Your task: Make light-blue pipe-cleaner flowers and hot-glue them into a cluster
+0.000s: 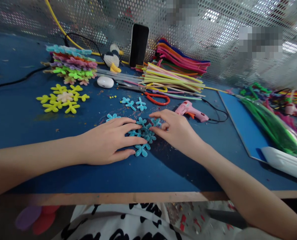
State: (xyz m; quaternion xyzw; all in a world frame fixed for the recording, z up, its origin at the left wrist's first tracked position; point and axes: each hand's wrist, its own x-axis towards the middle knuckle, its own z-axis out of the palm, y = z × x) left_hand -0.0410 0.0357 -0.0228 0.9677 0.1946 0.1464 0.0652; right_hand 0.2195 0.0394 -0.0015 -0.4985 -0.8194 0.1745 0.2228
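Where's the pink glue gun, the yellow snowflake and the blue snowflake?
pink glue gun (192, 112): head view, on its pink body.
yellow snowflake (63, 97): head view, on its pale middle.
blue snowflake (148, 136): head view, on its fuzzy middle.

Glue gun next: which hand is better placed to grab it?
Right, probably. The right hand lies just beside the pink glue gun, only its fingertips on the blue snowflake. The left hand lies flat on the snowflake, farther from the gun.
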